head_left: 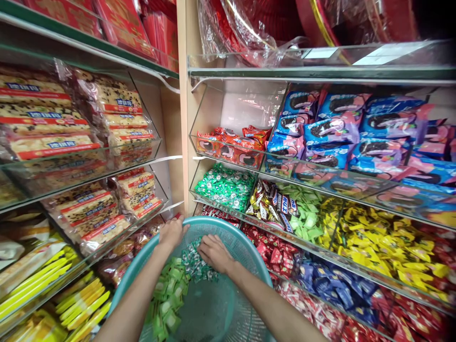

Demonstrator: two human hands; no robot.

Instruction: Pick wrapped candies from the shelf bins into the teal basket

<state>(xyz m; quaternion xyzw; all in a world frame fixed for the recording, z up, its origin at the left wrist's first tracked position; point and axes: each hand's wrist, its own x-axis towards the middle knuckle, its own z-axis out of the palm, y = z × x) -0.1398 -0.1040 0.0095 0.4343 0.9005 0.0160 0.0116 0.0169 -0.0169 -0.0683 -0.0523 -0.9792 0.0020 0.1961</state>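
Note:
A teal plastic basket with mesh sides stands in front of me. Around its far left rim, my left hand is closed, the thumb toward the inside. My right hand reaches into the basket, its fingers curled down onto small green-and-silver wrapped candies. The fingertips are partly hidden, so how many candies they hold does not show. Light green wrapped candies lie in a heap along the basket's left side, below my left forearm.
Glass-fronted shelves meet in a corner: packaged pastries left, green candies behind the basket, yellow candies and blue cookie packs right. A wooden post divides them. Red wrapped candies sit low beside the rim.

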